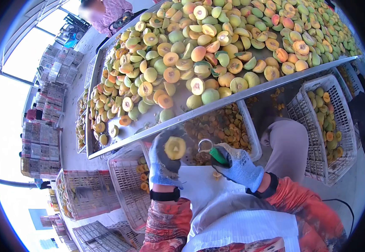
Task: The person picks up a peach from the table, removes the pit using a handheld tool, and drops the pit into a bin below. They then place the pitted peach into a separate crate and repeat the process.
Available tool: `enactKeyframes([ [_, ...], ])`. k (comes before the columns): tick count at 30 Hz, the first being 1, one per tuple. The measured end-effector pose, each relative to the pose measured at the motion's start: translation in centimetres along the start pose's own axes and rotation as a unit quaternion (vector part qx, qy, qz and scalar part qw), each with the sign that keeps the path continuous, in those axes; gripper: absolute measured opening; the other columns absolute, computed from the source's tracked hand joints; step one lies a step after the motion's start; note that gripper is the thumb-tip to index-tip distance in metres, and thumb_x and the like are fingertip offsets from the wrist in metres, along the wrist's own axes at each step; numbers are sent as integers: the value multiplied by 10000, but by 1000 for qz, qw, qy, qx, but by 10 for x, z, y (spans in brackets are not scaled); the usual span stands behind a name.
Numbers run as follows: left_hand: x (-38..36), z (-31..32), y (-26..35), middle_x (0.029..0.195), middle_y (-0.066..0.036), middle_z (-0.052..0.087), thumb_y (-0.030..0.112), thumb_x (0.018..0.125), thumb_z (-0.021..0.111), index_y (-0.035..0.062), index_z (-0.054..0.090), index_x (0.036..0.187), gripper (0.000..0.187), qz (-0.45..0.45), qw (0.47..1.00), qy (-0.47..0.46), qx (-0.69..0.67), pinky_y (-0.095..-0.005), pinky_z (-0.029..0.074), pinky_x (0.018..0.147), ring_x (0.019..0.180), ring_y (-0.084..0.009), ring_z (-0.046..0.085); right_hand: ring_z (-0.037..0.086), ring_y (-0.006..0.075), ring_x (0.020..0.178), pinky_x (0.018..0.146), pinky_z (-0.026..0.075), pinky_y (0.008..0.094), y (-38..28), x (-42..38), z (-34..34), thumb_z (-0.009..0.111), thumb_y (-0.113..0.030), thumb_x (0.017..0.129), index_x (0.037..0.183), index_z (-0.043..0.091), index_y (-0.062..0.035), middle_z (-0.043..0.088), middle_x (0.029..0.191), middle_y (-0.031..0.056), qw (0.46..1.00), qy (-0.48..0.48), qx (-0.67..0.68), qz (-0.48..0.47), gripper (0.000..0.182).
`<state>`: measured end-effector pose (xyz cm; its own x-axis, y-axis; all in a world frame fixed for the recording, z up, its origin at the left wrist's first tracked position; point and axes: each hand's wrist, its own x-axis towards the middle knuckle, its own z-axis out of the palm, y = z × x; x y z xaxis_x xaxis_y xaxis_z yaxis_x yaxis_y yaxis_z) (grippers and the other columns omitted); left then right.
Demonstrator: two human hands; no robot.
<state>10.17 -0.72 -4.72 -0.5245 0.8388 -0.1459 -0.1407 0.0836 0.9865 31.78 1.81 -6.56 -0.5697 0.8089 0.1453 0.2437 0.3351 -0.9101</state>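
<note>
My left hand [164,161], in a blue and dark work glove, is closed around a peach half [175,148]. The cut face of the half is turned up, with a pale hollow at its centre. To the right, my gloved right hand [242,166] grips a pitting tool by its green handle [219,156]. The tool's round metal loop [205,145] points left, a short gap away from the peach half. Both hands are over my pale apron [207,185], just in front of the metal table's edge [182,119].
Halved peaches [172,74] are heaped on the metal table. Beneath it, a white crate [256,145] holds small brown and orange pieces. More crates of fruit stand to the right [316,155] and left [128,185]. Another person [111,19] stands at the table's far left.
</note>
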Motion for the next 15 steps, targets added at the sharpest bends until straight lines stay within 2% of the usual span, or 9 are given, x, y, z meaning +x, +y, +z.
enactKeyframes([
  [1, 2, -29, 12, 958, -179, 631, 193, 841, 526, -43, 582, 1023, 304, -57, 978, 33, -196, -478, 519, 800, 869, -332, 621, 631, 339, 803, 698, 498, 381, 11, 2, -6, 705, -178, 748, 1092, 532, -57, 640, 890, 141, 1000, 4, 5, -1, 404],
  [3, -7, -81, 28, 946, -138, 643, 63, 842, 537, -35, 607, 1005, 202, 128, 944, 80, 293, -356, 549, 713, 822, -244, 636, 619, 352, 709, 612, 487, 415, 35, 4, -14, 687, -233, 755, 1085, 528, -69, 623, 790, 178, 998, 54, -5, 39, 402],
  [4, 4, -127, 13, 969, -119, 639, -48, 809, 555, -33, 614, 1005, 206, 37, 963, 181, 197, -288, 543, 693, 817, -189, 632, 618, 357, 715, 625, 486, 416, 39, 4, -20, 687, -237, 757, 1067, 536, -72, 624, 778, 179, 997, 55, 4, 62, 383],
  [5, 9, -167, -3, 977, -107, 637, -82, 789, 571, -31, 611, 1030, 249, 67, 939, 174, 288, -242, 533, 699, 836, -157, 626, 618, 357, 715, 625, 486, 416, 42, 2, -23, 687, -237, 757, 1067, 536, -72, 624, 778, 179, 996, 58, 8, 65, 383],
  [7, 20, -166, 2, 982, -99, 634, -77, 797, 579, -22, 612, 1045, 256, 59, 942, 241, 224, -220, 527, 706, 822, -140, 619, 619, 357, 725, 636, 484, 420, 44, 3, -24, 684, -241, 760, 1055, 538, -77, 626, 784, 177, 991, 8, -4, 131, 368],
  [9, 38, -130, 16, 1015, -100, 632, -45, 816, 600, -24, 567, 1124, 310, 55, 960, 188, 199, -226, 511, 738, 886, -137, 606, 619, 358, 736, 638, 484, 421, 41, 8, -19, 678, -240, 765, 1045, 538, -78, 626, 799, 178, 987, -25, -3, 156, 352],
  [11, 68, -80, 29, 963, -109, 661, 94, 815, 657, -2, 595, 1101, 308, -1, 919, 144, 367, -245, 500, 723, 831, -145, 630, 622, 354, 722, 636, 488, 419, 46, 10, -12, 664, -269, 778, 1058, 539, -77, 631, 801, 176, 993, -44, -21, 111, 362],
  [12, 96, -80, 7, 853, -83, 666, 81, 807, 669, -40, 618, 1031, 259, 69, 877, 115, 462, -220, 483, 648, 741, -104, 598, 624, 352, 715, 635, 490, 419, 48, 10, -10, 657, -284, 784, 1064, 539, -77, 633, 802, 175, 994, -49, -30, 90, 368],
  [15, 130, -20, 2, 969, -173, 652, 461, 739, 677, 42, 614, 1068, 537, 3, 729, 31, 684, -384, 475, 793, 907, -318, 623, 628, 344, 692, 621, 492, 425, 57, 3, -7, 654, -308, 785, 1101, 520, -63, 635, 783, 170, 994, -32, -74, 68, 422],
])
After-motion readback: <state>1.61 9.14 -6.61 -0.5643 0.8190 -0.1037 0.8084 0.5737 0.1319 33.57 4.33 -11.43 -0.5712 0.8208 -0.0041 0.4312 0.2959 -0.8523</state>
